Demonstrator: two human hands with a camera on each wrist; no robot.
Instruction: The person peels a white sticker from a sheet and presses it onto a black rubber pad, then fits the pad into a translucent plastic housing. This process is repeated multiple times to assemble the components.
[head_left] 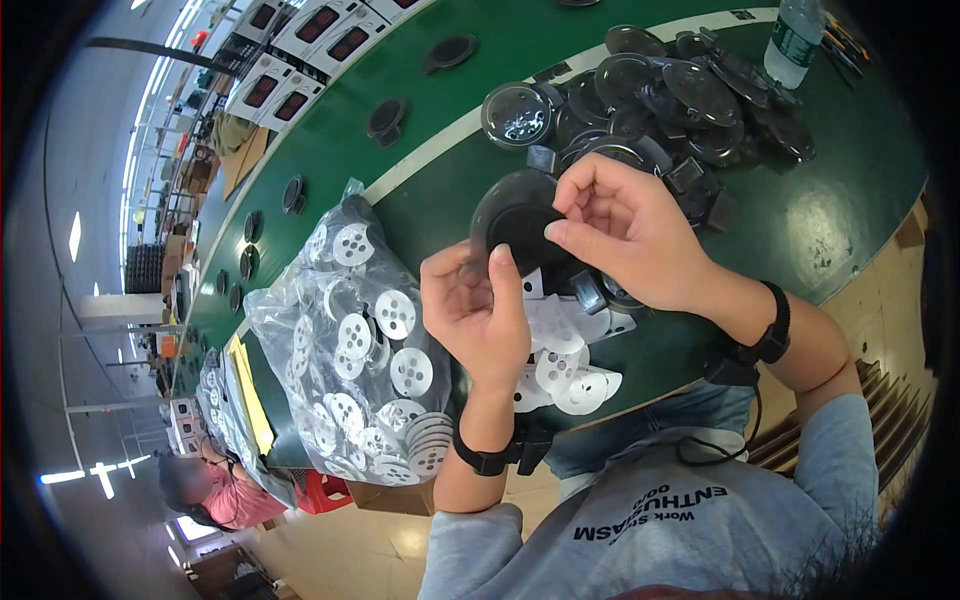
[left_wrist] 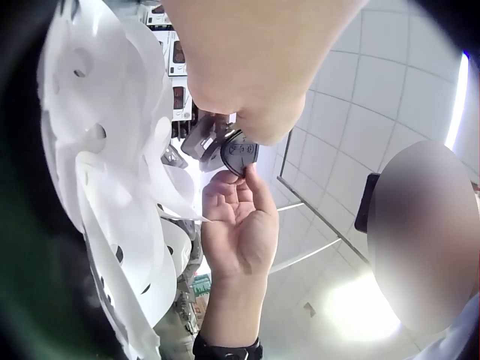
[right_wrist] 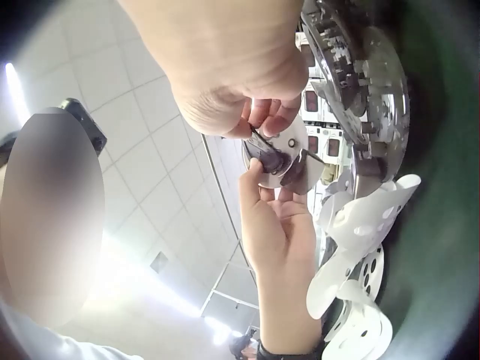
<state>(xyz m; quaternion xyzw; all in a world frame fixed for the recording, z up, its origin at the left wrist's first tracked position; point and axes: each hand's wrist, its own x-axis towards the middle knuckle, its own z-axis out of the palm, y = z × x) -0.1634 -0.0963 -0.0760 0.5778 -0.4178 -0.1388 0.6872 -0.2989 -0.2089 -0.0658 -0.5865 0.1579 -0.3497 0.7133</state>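
Note:
My left hand (head_left: 480, 315) grips a dark, smoky round plastic cover (head_left: 490, 205) by its near edge, thumb on its face. From the other side my right hand (head_left: 635, 235) pinches the edge of a black disc (head_left: 525, 240) that lies against the cover. Raised marks show on a dark grey face of this held piece in the left wrist view. In the right wrist view a pale round face (right_wrist: 296, 139) with small holes shows between the hands. Below the hands lie loose white perforated discs (head_left: 560, 370), some of them bent.
A heap of similar dark covers (head_left: 690, 95) lies beyond my right hand, near a water bottle (head_left: 795, 45). To the left sits a clear plastic bag (head_left: 350, 330) of white discs. More dark parts (head_left: 388, 120) stand along the green table (head_left: 420, 185). Another person (head_left: 240, 490) sits farther left.

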